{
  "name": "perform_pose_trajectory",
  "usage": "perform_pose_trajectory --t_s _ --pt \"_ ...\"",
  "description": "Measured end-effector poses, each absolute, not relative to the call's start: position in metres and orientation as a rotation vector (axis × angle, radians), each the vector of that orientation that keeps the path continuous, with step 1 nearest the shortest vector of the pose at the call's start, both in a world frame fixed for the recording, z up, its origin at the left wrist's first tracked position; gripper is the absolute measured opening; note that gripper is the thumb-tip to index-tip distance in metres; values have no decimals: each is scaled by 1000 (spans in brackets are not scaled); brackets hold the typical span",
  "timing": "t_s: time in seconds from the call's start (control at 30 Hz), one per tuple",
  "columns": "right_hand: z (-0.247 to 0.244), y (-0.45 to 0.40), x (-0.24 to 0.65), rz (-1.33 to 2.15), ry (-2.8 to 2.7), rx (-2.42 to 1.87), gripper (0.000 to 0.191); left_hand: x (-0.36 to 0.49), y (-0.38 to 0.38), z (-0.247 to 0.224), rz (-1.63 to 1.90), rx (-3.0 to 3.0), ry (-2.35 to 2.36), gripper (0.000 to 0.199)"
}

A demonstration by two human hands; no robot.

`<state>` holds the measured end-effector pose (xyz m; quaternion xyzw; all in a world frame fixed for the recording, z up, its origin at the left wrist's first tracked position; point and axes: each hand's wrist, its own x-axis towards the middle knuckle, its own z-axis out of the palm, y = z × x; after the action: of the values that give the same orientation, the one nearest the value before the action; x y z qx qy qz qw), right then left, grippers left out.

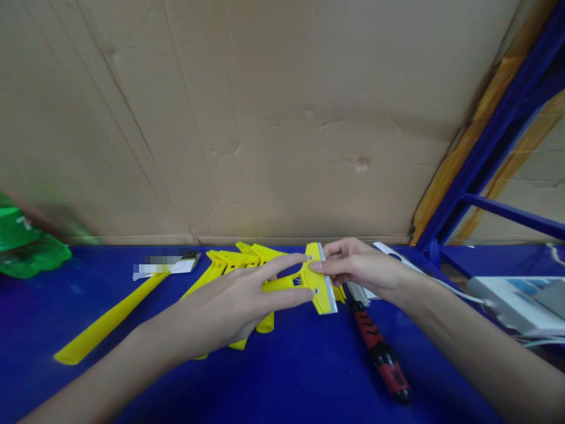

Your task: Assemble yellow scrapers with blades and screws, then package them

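A yellow scraper with a silver blade edge is held between both hands, above the blue surface. My left hand grips its handle and head, thumb and forefinger reaching along the head. My right hand pinches the blade side, its thumb on the yellow head. Behind and below my left hand lie several more yellow scrapers, partly covered by it. To the right, under my right hand, is a scraper with a red and black handle; its head is partly hidden.
On the left lies another yellow scraper with a white label on its head. Green plastic stands at the far left. A white box and cables are at the right, beside a blue metal frame. Cardboard backs the blue table.
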<state>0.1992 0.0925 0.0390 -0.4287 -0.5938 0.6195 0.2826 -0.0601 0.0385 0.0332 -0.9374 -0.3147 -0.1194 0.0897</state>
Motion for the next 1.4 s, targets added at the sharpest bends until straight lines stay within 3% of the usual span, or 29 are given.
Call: perform_pose_trajectory --t_s 0.3,0.53,0.8,1.1,1.27,1.4 --pt "26 91 207 1716 -1582 -1148 39 -49 44 30 -98 -2975 -932 102" --pt "30 90 201 1717 -1589 -1146 45 -53 42 25 -57 -2932 -902 96" --pt "31 88 202 1680 -1627 -1137 40 -53 39 30 -70 -2928 -934 94" --pt "35 85 202 1670 -1646 -1109 35 -50 38 37 -136 -3004 -937 76" --pt "31 86 204 1701 -1628 -1104 31 -52 38 35 -202 -3028 -939 78" --pt "34 85 204 1704 -1615 -1119 36 -54 35 35 -247 -3044 -1004 75"
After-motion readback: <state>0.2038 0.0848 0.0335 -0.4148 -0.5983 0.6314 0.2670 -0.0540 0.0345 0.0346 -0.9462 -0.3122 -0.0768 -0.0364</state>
